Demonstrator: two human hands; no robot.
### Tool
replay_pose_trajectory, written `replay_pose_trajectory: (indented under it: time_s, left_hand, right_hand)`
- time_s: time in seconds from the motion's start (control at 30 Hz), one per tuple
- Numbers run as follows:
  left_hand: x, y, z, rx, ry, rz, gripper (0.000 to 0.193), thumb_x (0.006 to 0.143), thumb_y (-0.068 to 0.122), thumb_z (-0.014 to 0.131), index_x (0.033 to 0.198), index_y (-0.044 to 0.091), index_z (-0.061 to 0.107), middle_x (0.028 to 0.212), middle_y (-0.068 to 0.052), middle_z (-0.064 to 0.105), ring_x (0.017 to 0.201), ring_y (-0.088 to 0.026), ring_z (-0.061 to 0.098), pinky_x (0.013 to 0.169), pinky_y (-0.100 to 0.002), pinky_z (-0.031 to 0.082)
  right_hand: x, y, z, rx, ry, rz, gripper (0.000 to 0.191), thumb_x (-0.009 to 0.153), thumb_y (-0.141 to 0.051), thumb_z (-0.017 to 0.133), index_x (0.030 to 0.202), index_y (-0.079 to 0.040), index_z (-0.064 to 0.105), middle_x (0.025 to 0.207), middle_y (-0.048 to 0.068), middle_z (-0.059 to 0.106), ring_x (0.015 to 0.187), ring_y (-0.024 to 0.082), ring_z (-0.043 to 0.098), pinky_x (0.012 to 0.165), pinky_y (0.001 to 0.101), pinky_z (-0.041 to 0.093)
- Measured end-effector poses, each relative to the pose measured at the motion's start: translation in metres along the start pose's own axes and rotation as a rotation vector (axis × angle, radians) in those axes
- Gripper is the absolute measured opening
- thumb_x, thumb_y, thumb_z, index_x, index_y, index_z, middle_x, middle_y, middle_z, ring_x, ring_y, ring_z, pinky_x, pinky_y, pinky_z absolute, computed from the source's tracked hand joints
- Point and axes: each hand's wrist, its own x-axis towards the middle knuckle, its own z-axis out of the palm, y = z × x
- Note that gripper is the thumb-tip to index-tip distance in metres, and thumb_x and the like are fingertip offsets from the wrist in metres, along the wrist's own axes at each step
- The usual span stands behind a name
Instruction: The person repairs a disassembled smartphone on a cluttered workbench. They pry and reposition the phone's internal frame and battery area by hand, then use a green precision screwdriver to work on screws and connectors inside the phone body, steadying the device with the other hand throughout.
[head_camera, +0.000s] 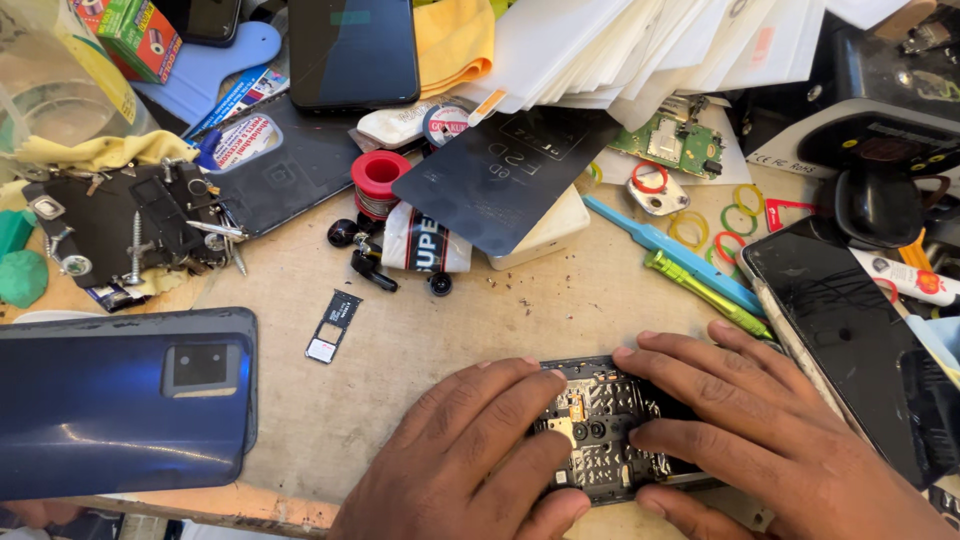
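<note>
Both hands, left (470, 460) and right (760, 430), grip clamped on an opened phone's black, studded inner frame (605, 430).

2 bare hands, left hand (470, 455), right hand (770, 430), no sleeves visible

The worn wooden desk (400, 390) is crowded. A blue phone back cover (120, 400) lies at its left edge, with a small SIM tray (334, 326) just beside it. An opened phone (610, 430) rests at the near edge. Further back sit a dark magnetic pad with screws (120, 225), a red spool (378, 180), black earbuds (365, 255) and a black sheet (505, 175). To the right lie a blue pry tool (670, 250), a green tool (705, 292), coloured rubber bands (710, 225) and a dark phone screen (850, 340).
</note>
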Motion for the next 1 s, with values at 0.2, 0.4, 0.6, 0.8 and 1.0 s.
replay_pose_trajectory:
  time_s: [0.2,0.4,0.6,0.8,1.0]
  left_hand:
    - [0.000,0.005,0.006,0.074,0.000,0.010,0.036,0.088,0.033,0.083,0.107,0.007,0.066,0.137,-0.017,0.060,0.133,-0.034,0.059,0.111,-0.053,0.050]
    - [0.004,0.008,0.007,0.135,0.079,0.039,0.020,0.090,0.022,0.077,0.107,0.014,0.069,0.135,-0.014,0.061,0.130,-0.031,0.062,0.111,-0.051,0.051]
    - [0.008,0.009,0.004,0.140,0.065,0.027,0.016,0.087,0.023,0.078,0.100,0.017,0.070,0.132,-0.012,0.062,0.128,-0.030,0.062,0.107,-0.049,0.052]
    - [0.013,0.013,-0.008,0.022,-0.062,-0.014,0.033,0.079,0.034,0.082,0.099,0.010,0.071,0.133,-0.018,0.058,0.130,-0.037,0.056,0.105,-0.053,0.047]
    - [0.025,0.024,-0.018,0.032,-0.167,-0.070,0.035,0.075,0.031,0.083,0.097,0.007,0.071,0.130,-0.018,0.060,0.128,-0.039,0.054,0.104,-0.053,0.042]
  right_hand:
    - [0.002,-0.004,0.003,0.011,0.046,-0.009,0.027,0.086,-0.043,0.075,0.099,-0.021,0.070,0.143,0.005,0.061,0.142,0.024,0.052,0.120,0.0541,0.032]
    - [0.002,-0.005,0.004,-0.085,0.077,-0.050,0.027,0.086,-0.045,0.073,0.099,-0.022,0.069,0.144,0.003,0.060,0.140,0.023,0.052,0.117,0.0552,0.031]
    - [0.008,-0.015,0.004,-0.067,0.076,-0.024,0.027,0.085,-0.040,0.075,0.100,-0.018,0.069,0.147,0.007,0.059,0.140,0.025,0.052,0.118,0.0579,0.031]
    - [0.010,-0.008,-0.018,0.184,0.041,-0.031,0.032,0.083,-0.034,0.080,0.111,-0.019,0.073,0.155,0.011,0.052,0.147,0.031,0.043,0.116,0.0506,0.033]
    - [0.003,0.003,-0.028,0.267,-0.082,0.091,0.072,0.080,-0.033,0.085,0.144,-0.013,0.059,0.158,0.012,0.051,0.148,0.034,0.042,0.116,0.0459,0.033]
